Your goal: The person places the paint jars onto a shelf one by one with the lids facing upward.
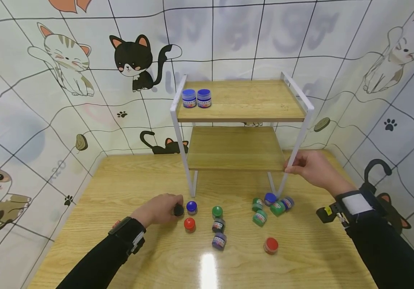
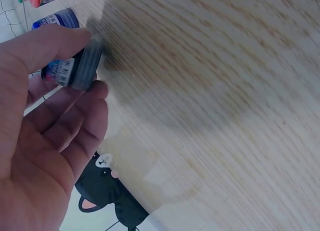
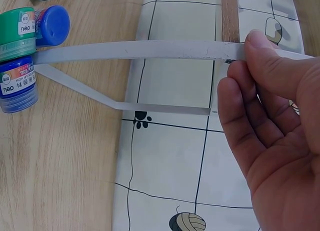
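Note:
My left hand (image 1: 160,209) is at the left of the table, pinching a small paint jar with a black lid (image 1: 178,209) between thumb and fingers. In the left wrist view this jar (image 2: 65,71) is tilted on its side. A blue-lidded jar (image 1: 191,207) and a red-lidded jar (image 1: 189,224) stand just right of it. My right hand (image 1: 313,167) grips the right front white leg (image 3: 150,50) of a two-tier wooden shelf (image 1: 243,112), level with the lower board. Two blue jars (image 1: 196,98) stand side by side at the left of the top board.
Mid-table, a green-lidded jar (image 1: 217,211), a dark jar (image 1: 218,225) and a purple jar (image 1: 219,241) form a line. Several green and blue jars (image 1: 277,208) cluster by the shelf's right foot. A red-lidded jar (image 1: 271,245) stands nearer the front. Cat-patterned walls surround the table.

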Demonstrator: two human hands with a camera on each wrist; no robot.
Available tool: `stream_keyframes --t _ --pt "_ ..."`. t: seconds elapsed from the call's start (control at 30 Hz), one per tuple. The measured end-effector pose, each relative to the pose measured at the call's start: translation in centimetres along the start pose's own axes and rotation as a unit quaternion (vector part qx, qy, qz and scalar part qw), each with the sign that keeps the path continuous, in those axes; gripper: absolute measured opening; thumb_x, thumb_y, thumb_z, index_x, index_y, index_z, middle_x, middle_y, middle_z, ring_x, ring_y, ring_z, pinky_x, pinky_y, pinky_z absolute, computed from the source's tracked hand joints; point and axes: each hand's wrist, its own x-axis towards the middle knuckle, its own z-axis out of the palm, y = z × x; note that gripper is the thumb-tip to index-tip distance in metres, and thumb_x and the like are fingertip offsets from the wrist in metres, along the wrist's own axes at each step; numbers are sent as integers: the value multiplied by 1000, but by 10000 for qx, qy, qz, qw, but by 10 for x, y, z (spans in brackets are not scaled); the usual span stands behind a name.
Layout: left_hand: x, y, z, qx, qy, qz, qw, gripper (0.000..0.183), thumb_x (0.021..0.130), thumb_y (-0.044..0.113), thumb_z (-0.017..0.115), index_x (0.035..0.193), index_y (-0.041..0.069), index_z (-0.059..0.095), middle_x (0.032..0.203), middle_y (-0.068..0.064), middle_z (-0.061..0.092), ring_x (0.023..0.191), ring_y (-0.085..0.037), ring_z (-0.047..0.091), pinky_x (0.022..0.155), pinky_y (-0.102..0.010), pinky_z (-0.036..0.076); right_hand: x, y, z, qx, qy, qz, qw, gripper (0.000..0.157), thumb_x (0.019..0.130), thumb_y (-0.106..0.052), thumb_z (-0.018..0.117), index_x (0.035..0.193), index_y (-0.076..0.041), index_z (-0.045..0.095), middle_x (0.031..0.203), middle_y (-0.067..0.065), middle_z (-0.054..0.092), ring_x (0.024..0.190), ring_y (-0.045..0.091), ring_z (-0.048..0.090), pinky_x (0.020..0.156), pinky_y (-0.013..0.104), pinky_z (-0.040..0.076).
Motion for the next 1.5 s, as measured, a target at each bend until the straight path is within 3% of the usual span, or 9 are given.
stream_keyframes --t 0.33,0.53,0.63,0.83,1.07,1.5 --pt "-1 0 -3 117 -48 236 9996 30 80 20 77 107 16 64 98 4 66 88 -12 57 86 -38 51 1 -1 -1 -11 -21 86 10000 7 84 -10 72 89 -5 72 81 6 72 76 17 66 63 27 54" --pt "-1 -1 -1 -50 -64 131 9999 34 81 26 77 112 17 67 100 4 60 87 -13 55 85 -37 51 1 1 0 -32 -47 88 9999 7 85 -10 71 90 -6 71 82 7 72 77 17 67 63 27 54" --pt "-2 -3 -1 -186 -29 244 9995 33 81 27 76 111 17 67 98 5 57 86 -13 54 82 -35 51 0 2 0 -63 -37 58 10000 6 85 -10 71 90 -6 71 82 6 73 77 17 67 63 27 54" --pt "-4 -5 -1 -454 -112 292 9985 30 83 23 74 112 17 67 100 5 54 90 -14 53 82 -35 50 0 1 0 -88 -21 35 10000 5 85 -10 72 89 -7 71 82 5 72 76 17 66 63 28 53" --pt "-5 -4 -3 -719 -238 280 9967 29 85 15 71 114 14 66 107 1 62 97 -17 56 87 -39 51 0 0 0 -107 -56 102 9999 6 85 -11 72 89 -7 72 81 4 72 75 16 65 63 28 53" --pt "-4 -5 -7 -580 -417 346 9968 30 84 7 69 112 15 63 101 3 63 89 -16 57 84 -39 51 0 -1 0 -134 -67 136 9998 5 85 -9 71 89 -7 71 81 5 72 75 17 65 63 29 53"
